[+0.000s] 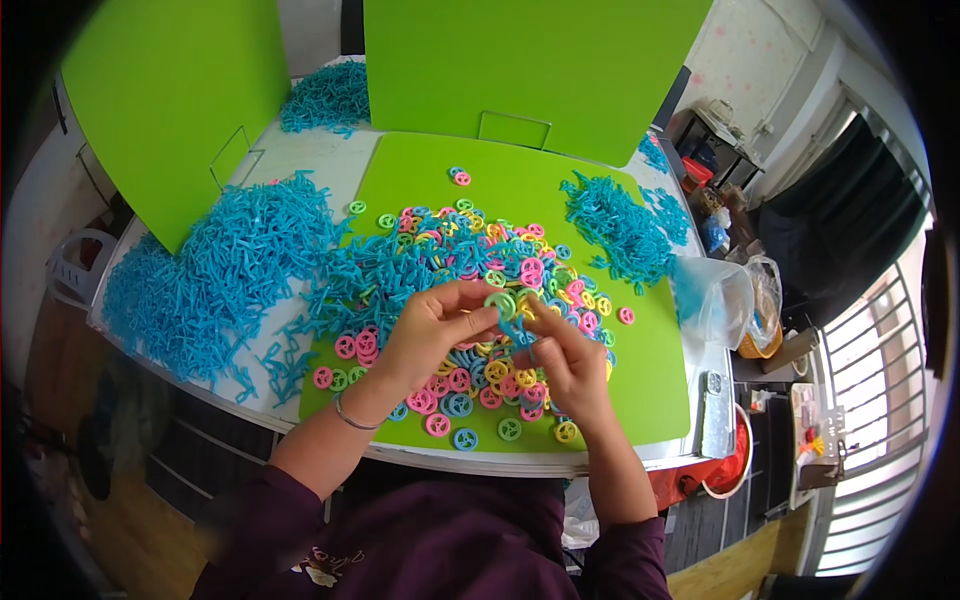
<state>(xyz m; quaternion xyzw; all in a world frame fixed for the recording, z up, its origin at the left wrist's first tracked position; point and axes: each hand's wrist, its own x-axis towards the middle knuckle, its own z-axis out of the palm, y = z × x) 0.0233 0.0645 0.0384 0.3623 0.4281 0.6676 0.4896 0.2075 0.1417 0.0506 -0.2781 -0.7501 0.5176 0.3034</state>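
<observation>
My left hand pinches a small green plastic wheel between thumb and fingers, above the middle of the heap. Close against it, my right hand is closed on a blue plastic piece, partly hidden by the fingers. Whether the two parts are joined I cannot tell. Below both hands spreads a heap of spoked wheels in pink, yellow, green and blue. Loose blue plastic pieces lie over the heap's far left part.
A green mat covers the middle of the white table. Large blue piles stand at left and right. Green boards rise at the back. A phone and a clear plastic bag are at the right edge.
</observation>
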